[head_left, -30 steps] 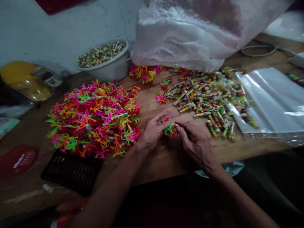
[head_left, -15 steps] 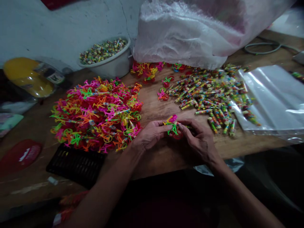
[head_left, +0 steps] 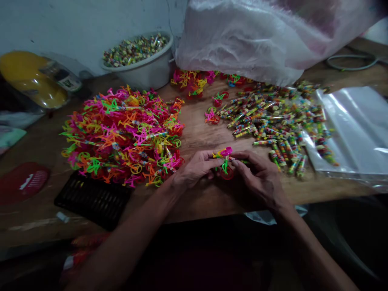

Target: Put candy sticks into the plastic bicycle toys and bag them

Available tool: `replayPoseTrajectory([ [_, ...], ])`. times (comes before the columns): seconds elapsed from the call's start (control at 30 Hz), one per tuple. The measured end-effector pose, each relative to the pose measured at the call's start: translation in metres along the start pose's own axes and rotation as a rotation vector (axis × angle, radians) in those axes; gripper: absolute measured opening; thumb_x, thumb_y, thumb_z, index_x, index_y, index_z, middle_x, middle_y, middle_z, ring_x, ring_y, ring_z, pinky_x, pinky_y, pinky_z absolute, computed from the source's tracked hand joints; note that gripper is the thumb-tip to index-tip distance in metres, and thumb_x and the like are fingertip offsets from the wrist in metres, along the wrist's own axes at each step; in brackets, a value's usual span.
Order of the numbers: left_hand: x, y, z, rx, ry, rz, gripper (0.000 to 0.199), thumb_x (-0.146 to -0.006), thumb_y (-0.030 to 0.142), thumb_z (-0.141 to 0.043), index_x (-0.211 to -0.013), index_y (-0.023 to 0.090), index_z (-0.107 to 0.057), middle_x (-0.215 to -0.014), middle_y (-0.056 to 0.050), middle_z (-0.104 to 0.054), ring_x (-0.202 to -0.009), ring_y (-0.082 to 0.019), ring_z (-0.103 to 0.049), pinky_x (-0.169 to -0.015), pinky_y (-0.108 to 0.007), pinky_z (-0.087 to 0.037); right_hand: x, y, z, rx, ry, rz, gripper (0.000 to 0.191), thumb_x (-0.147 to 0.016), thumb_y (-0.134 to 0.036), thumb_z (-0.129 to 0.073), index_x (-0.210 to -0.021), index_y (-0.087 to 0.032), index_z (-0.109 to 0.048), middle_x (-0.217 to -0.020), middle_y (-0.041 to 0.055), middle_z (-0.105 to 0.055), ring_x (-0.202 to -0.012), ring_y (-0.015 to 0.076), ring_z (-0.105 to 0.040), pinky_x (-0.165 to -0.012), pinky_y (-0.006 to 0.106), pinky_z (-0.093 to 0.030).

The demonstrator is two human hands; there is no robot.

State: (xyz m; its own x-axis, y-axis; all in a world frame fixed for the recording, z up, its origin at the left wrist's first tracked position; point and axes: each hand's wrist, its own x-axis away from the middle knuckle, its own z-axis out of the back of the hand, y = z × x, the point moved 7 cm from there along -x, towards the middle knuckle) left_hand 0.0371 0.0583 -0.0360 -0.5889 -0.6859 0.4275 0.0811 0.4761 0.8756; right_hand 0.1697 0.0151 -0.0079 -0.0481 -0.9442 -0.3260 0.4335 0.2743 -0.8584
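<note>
Pinching a colourful plastic toy (head_left: 225,165) is the left hand (head_left: 197,169); the right hand (head_left: 261,174) has fingers closed on a small tube (head_left: 244,162) beside it. From this toy, a toy heap (head_left: 124,137) lies at nine o'clock, a tube pile (head_left: 269,119) at two, both on the table (head_left: 200,137).

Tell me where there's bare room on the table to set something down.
Bare table shows between the toy pile and the tubes, beyond the left hand. A narrower strip lies below the tubes, right of the right hand, along the front edge. It is crowded at the pile, the tubes and the bag beside them.
</note>
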Motion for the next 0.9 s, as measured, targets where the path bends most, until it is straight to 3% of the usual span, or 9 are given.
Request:
replayPoseTrajectory([
  [0.17,0.000,0.001,-0.004,0.003,0.004,-0.011,0.021,-0.079,0.021,-0.063,-0.091,0.005,-0.064,-0.060,-0.001,-0.055,-0.046,-0.004,-0.045,-0.038,-0.013,-0.030,-0.007,-0.009,0.003,0.116,-0.134,0.132,0.019,-0.088,-0.023,-0.054,-0.102,-0.023,-0.066,-0.093,0.0025,-0.070,-0.085,0.0169,-0.065,-0.076,0.029,-0.050],
  [0.33,0.000,0.001,-0.009,0.043,0.018,-0.020,0.018,-0.078,0.016,-0.061,-0.090,0.004,-0.064,-0.060,-0.001,-0.056,-0.045,-0.004,-0.045,-0.037,-0.014,-0.030,-0.010,-0.015,0.006,0.168,-0.229,0.163,0.021,-0.089,-0.023,-0.052,-0.105,-0.023,-0.066,-0.095,0.0032,-0.070,-0.085,0.0174,-0.065,-0.077,0.030,-0.051],
  [0.5,-0.001,-0.009,-0.015,0.095,-0.011,-0.004,0.012,-0.075,0.018,-0.066,-0.076,0.006,-0.063,-0.052,-0.001,-0.055,-0.040,-0.004,-0.044,-0.035,-0.015,-0.028,-0.004,-0.017,0.006,0.168,-0.330,0.181,0.023,-0.091,-0.025,-0.049,-0.108,-0.021,-0.065,-0.095,0.0046,-0.069,-0.083,0.0169,-0.065,-0.073,0.030,-0.052],
  [0.73,-0.006,-0.015,-0.016,0.102,0.000,0.000,0.011,-0.075,0.015,-0.063,-0.067,0.010,-0.058,-0.048,0.002,-0.053,-0.036,-0.003,-0.042,-0.034,-0.013,-0.029,0.007,-0.019,0.013,0.266,-0.222,0.182,0.020,-0.087,-0.024,-0.055,-0.102,-0.023,-0.067,-0.094,0.0044,-0.071,-0.088,0.0203,-0.067,-0.079,0.034,-0.052],
  [0.9,-0.001,-0.008,-0.015,0.054,-0.084,0.006,0.013,-0.072,0.021,-0.067,-0.074,0.009,-0.063,-0.052,0.000,-0.056,-0.038,-0.005,-0.045,-0.035,-0.015,-0.032,0.010,-0.025,0.005,0.210,-0.198,0.127,0.020,-0.089,-0.025,-0.051,-0.103,-0.024,-0.066,-0.094,0.0039,-0.071,-0.084,0.0182,-0.067,-0.074,0.030,-0.053],
])
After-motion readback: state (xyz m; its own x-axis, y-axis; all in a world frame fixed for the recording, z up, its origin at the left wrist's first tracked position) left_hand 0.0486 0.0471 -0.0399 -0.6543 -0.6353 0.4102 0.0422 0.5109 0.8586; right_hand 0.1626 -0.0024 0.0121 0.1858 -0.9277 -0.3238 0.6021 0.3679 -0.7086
